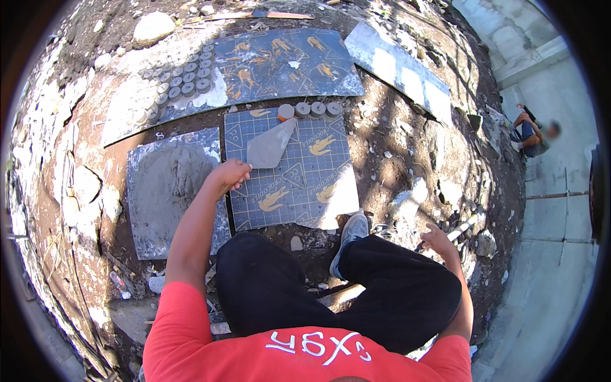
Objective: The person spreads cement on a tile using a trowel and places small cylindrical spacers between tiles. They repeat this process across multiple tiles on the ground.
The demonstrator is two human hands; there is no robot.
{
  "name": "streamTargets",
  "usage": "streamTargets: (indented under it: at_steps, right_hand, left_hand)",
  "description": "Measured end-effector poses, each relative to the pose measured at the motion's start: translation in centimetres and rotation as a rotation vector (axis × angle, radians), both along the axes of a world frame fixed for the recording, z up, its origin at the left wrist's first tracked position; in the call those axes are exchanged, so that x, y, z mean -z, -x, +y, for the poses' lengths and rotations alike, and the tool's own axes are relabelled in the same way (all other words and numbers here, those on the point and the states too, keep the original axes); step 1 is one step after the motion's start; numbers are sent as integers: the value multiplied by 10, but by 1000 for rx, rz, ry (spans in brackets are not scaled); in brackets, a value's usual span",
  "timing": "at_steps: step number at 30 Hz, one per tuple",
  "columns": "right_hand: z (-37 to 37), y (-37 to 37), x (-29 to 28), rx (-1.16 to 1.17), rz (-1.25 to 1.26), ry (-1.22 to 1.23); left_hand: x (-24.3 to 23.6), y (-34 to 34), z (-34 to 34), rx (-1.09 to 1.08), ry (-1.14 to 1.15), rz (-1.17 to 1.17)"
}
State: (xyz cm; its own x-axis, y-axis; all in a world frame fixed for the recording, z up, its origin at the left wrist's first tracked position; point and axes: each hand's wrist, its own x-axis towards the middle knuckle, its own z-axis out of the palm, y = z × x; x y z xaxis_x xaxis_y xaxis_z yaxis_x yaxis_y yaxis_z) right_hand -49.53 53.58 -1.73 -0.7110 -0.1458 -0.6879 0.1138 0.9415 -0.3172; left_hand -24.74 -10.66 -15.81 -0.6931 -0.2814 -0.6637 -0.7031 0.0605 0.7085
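Observation:
My left hand (231, 175) is closed at the lower left corner of a grey, kite-shaped trowel (270, 146); its handle is hidden by the fingers. The blade lies over a blue printed board (305, 188), its narrow tip pointing up and right. Just beyond that tip sits an orange-rimmed round mould (286, 113) that looks filled with grey mix. Grey round cement discs (317, 109) stand in a row to its right. Left of the board, a heap of wet grey mortar (172, 172) covers a second sheet. My right hand (436, 239) hangs beside my right knee, fingers apart, holding nothing visible.
A longer board (280, 63) lies farther off, with many grey discs (184, 79) in rows on its left part. To its right rests another pale sheet (404, 67). Stones (407, 197) litter the ground. A person (531, 130) sits by the concrete wall at far right.

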Motion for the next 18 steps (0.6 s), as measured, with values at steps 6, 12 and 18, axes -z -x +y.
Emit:
streamTargets:
  at_steps: [6,12,18]
  right_hand:
    - [0,1,1,-1,16,24]
    - [-4,-5,-5,-46,23,-18]
    - [0,-7,-1,-56,29,-51]
  left_hand:
    - [-4,11,-4,-102,52,66]
    - [11,37,-17,-83,118,87]
    - [42,35,-46,-79,196,55]
